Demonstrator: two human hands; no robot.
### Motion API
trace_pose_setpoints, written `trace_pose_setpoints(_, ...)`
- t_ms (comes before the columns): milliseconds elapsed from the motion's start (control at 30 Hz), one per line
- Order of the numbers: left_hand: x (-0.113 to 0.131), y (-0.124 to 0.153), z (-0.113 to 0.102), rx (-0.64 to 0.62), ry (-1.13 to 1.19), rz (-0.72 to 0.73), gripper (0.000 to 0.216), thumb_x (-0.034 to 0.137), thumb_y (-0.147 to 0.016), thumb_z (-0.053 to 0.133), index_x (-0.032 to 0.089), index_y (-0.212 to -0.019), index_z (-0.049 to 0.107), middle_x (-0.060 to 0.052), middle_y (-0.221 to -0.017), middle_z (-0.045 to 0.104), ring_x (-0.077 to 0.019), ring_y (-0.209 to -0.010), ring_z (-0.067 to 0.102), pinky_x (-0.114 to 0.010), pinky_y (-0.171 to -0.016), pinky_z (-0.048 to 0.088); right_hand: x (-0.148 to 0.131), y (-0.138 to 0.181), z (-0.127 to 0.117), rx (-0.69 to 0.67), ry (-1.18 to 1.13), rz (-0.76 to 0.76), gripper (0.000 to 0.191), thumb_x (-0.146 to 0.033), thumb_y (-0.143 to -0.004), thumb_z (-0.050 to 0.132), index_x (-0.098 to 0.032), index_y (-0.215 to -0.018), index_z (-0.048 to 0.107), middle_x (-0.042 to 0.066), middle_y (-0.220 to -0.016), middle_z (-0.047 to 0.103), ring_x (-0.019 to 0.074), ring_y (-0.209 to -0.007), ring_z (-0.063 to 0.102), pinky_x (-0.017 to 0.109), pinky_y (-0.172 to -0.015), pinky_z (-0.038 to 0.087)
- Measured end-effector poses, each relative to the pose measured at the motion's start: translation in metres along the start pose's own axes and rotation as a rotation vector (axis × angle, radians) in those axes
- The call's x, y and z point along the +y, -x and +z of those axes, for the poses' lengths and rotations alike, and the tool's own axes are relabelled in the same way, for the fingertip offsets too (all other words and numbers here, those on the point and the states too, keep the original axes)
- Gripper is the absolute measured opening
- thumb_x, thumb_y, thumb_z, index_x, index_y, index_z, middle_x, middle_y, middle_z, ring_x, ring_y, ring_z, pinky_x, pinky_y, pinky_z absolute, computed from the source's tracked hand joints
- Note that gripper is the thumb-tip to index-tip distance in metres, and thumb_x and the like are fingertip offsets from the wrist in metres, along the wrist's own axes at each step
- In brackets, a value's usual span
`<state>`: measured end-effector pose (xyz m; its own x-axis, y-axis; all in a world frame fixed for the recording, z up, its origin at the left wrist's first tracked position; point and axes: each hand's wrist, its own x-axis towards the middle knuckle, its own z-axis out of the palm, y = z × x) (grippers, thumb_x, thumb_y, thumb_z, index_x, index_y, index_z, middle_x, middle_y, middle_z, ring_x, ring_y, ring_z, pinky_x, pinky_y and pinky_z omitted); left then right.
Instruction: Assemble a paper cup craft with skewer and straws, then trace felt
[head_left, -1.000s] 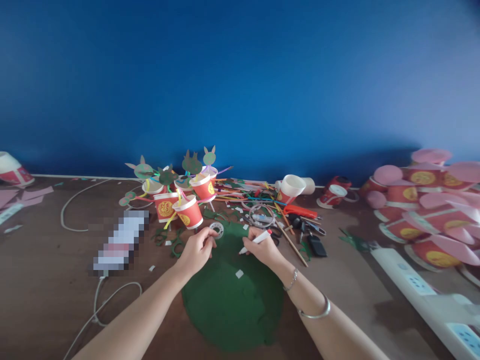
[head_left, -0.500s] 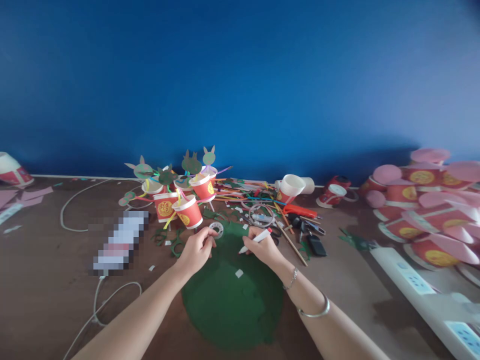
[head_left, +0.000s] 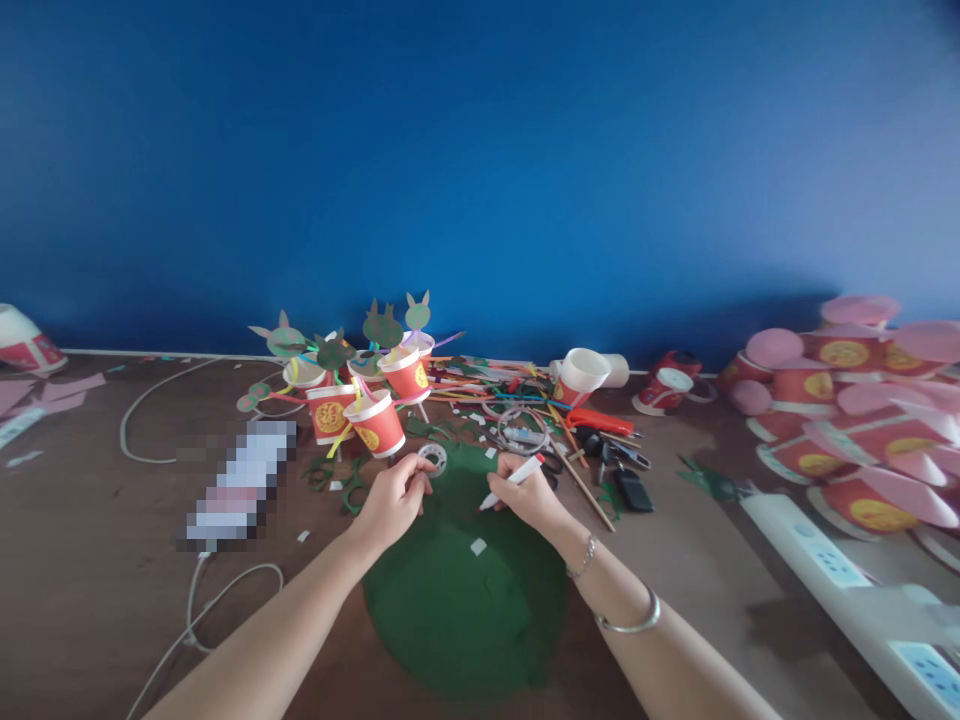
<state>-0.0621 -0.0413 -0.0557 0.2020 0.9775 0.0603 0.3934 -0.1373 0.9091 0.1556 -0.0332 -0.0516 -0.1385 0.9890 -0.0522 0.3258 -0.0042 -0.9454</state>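
My right hand [head_left: 525,492] grips a white marker with a red end [head_left: 517,482], tilted, its tip pointing down and left over a green paper sheet [head_left: 457,620]. Whether the tip touches the sheet I cannot tell. At the sheet's upper left edge, my left hand [head_left: 394,495] is closed, thumb against curled fingers. What it may pinch is hidden. Just beyond its fingertips lies a white ring, perhaps a tape roll [head_left: 433,459]. A small white scrap [head_left: 478,547] rests on the green sheet between my forearms.
Red-and-white paper cups [head_left: 375,425] with green animal heads stand behind my left hand. Coloured strips, scissors, an orange cutter [head_left: 600,421] and keys [head_left: 632,490] lie behind the right. Farther right are a power strip [head_left: 817,560] and pink-topped cups [head_left: 855,440]. A phone [head_left: 244,480] lies left.
The marker's tip has shifted very slightly down. My left hand and the things on the table have stayed in place.
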Motion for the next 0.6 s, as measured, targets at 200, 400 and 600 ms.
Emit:
trace_pose_setpoints(200, 0.0009, 0.0004, -0.0005, 0.007, -0.002, 0.003, 0.019, 0.027, -0.085, 0.041, 0.018, -0.090, 0.057, 0.000, -0.068, 0.061, -0.0107, -0.045, 0.056, -0.021, -0.045, 0.043, 0.0006, 0.0006, 0.0010, -0.001, 0.025, -0.027, 0.024, -0.024, -0.066, 0.055, -0.022, -0.051, 0.036, -0.006, -0.038, 0.048, 0.0116, -0.039, 0.053, 0.018, -0.036, 0.031)
trace_pose_setpoints(400, 0.0008, -0.0005, -0.0003, 0.000, 0.015, -0.014, 0.019, 0.028, -0.085, 0.041, 0.018, -0.091, 0.056, 0.001, -0.067, 0.061, -0.0106, -0.044, 0.055, -0.020, -0.044, 0.042, -0.0013, -0.0017, -0.0033, 0.036, -0.145, 0.053, 0.028, -0.032, -0.069, 0.058, -0.022, -0.053, 0.037, -0.006, -0.038, 0.046, 0.0117, -0.035, 0.052, 0.019, -0.034, 0.033)
trace_pose_setpoints(600, 0.0028, 0.0000, -0.0009, -0.012, 0.028, -0.043, 0.020, 0.029, -0.086, 0.041, 0.018, -0.093, 0.055, 0.002, -0.062, 0.059, -0.0105, -0.042, 0.054, -0.020, -0.043, 0.041, -0.0038, 0.0012, -0.0049, 0.117, -0.092, -0.020, 0.025, -0.029, -0.072, 0.056, -0.022, -0.055, 0.039, -0.007, -0.037, 0.045, 0.0081, -0.036, 0.042, 0.019, -0.039, 0.032)
